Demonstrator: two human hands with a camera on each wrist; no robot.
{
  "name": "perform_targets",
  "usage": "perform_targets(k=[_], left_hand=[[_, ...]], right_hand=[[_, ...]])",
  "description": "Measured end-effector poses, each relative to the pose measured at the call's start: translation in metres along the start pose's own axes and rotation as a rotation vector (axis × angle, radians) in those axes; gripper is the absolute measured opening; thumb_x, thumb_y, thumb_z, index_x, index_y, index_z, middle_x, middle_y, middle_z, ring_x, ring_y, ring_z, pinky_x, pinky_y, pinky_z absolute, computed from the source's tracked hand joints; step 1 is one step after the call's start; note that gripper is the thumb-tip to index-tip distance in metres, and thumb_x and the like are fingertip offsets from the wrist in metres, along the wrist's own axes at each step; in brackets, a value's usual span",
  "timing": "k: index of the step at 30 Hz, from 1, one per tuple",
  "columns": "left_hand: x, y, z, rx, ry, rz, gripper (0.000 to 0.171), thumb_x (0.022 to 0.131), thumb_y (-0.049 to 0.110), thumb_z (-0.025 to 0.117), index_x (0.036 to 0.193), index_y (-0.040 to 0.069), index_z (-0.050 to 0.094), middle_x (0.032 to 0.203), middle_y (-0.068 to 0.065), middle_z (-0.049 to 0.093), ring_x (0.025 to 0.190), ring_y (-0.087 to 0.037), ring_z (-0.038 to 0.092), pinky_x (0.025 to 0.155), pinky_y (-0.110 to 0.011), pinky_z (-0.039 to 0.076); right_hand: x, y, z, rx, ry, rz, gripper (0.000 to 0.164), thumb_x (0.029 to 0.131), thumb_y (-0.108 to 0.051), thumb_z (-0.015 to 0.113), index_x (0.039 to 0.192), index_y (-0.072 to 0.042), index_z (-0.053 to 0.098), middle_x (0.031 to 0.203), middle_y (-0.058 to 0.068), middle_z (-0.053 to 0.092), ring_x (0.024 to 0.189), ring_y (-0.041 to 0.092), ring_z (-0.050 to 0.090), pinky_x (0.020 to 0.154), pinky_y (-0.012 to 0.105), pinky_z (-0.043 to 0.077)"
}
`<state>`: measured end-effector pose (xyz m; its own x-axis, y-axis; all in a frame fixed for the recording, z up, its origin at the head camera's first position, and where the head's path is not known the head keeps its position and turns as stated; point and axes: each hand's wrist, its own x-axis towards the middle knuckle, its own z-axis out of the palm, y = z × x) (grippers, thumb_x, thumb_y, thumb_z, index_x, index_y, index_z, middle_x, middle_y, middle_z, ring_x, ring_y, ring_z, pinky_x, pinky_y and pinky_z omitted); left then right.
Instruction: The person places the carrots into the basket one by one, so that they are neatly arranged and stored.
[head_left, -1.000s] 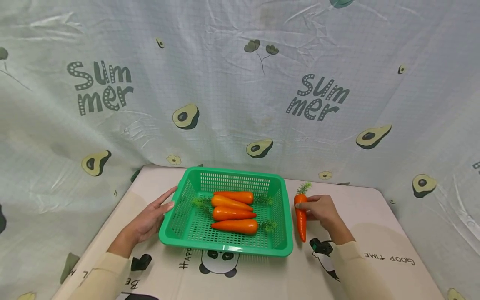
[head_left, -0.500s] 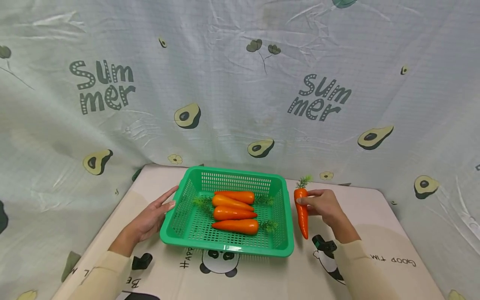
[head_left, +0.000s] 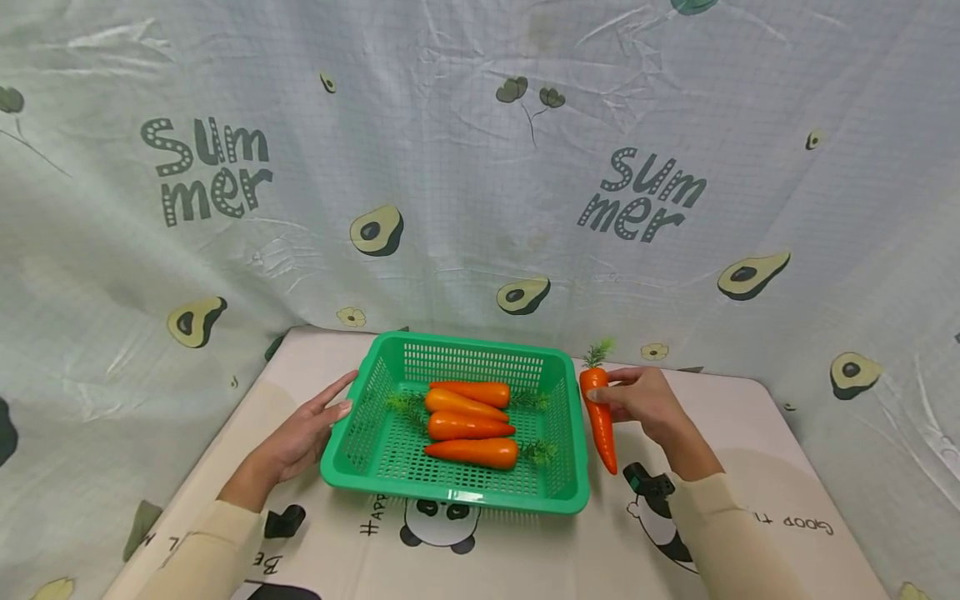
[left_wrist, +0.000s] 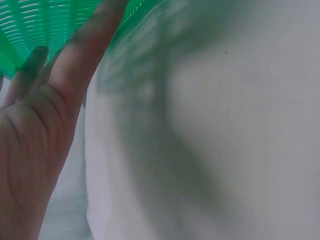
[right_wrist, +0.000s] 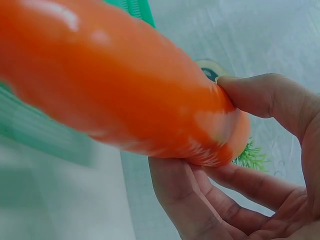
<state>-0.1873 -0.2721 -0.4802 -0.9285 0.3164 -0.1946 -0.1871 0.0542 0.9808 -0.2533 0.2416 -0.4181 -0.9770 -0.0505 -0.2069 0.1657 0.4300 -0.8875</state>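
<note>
In the head view my right hand (head_left: 651,407) pinches an orange carrot (head_left: 603,427) with a green leafy top, just right of the green basket (head_left: 457,498). The carrot hangs top up, its tip slanting down. The right wrist view shows thumb and fingers on opposite sides of the thick end of the carrot (right_wrist: 125,80). My left hand (head_left: 300,435) rests against the basket's left side, its fingers extended; the left wrist view shows the hand (left_wrist: 45,120) beside the basket wall (left_wrist: 45,25). Several carrots (head_left: 472,452) lie across the basket floor.
A pale tabletop (head_left: 525,558) printed with pandas and lettering lies under the basket. A curtain (head_left: 450,150) with avocado and "summer" prints stands close behind and at both sides. Dark wrist devices (head_left: 285,522) show near both sleeves.
My right hand has raised the carrot a little and brought it left, closer to the basket's right rim. The left hand and the basket's carrots keep their places.
</note>
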Motion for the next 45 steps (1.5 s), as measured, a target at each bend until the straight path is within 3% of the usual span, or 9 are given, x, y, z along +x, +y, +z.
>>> perform_targets(k=[9, 20, 32, 40, 45], left_hand=[[0.0, 0.001, 0.002, 0.015, 0.016, -0.006, 0.07, 0.112, 0.037, 0.046, 0.169, 0.031, 0.005, 0.165, -0.022, 0.031, 0.124, -0.015, 0.061, 0.094, -0.036, 0.055], [0.0, 0.001, 0.001, 0.012, 0.015, -0.003, 0.07, 0.112, 0.037, 0.047, 0.169, 0.03, 0.007, 0.158, -0.013, 0.042, 0.122, -0.014, 0.061, 0.094, -0.036, 0.055], [0.0, 0.002, 0.002, 0.02, 0.022, -0.007, 0.07, 0.112, 0.037, 0.047, 0.169, 0.03, 0.007, 0.161, -0.019, 0.038, 0.123, -0.015, 0.061, 0.094, -0.036, 0.055], [0.0, 0.001, 0.001, 0.016, 0.026, -0.014, 0.07, 0.112, 0.038, 0.048, 0.169, 0.03, 0.008, 0.153, -0.01, 0.049, 0.12, -0.015, 0.063, 0.094, -0.037, 0.056], [0.001, 0.001, 0.001, 0.024, 0.028, -0.01, 0.07, 0.112, 0.038, 0.048, 0.169, 0.03, 0.008, 0.156, -0.014, 0.046, 0.121, -0.017, 0.062, 0.094, -0.038, 0.055]], right_hand=[[0.001, -0.013, 0.005, -0.009, -0.069, -0.041, 0.056, 0.089, -0.017, 0.081, 0.133, 0.012, 0.062, 0.116, 0.026, 0.071, 0.077, 0.02, 0.075, 0.075, 0.04, 0.064], [0.002, -0.027, 0.013, -0.009, -0.152, -0.09, 0.06, 0.088, -0.016, 0.082, 0.135, 0.013, 0.06, 0.121, 0.029, 0.07, 0.082, 0.021, 0.075, 0.075, 0.041, 0.064], [0.003, -0.043, 0.026, -0.031, -0.21, -0.105, 0.068, 0.085, -0.014, 0.083, 0.14, 0.015, 0.055, 0.111, 0.024, 0.075, 0.08, 0.019, 0.074, 0.075, 0.041, 0.064], [0.004, -0.05, 0.037, -0.063, -0.254, -0.112, 0.064, 0.082, -0.015, 0.086, 0.135, 0.012, 0.061, 0.108, 0.021, 0.075, 0.074, 0.02, 0.073, 0.074, 0.039, 0.063], [0.004, -0.054, 0.045, -0.083, -0.285, -0.135, 0.062, 0.082, -0.015, 0.087, 0.133, 0.011, 0.063, 0.105, 0.02, 0.075, 0.073, 0.021, 0.073, 0.073, 0.039, 0.063]])
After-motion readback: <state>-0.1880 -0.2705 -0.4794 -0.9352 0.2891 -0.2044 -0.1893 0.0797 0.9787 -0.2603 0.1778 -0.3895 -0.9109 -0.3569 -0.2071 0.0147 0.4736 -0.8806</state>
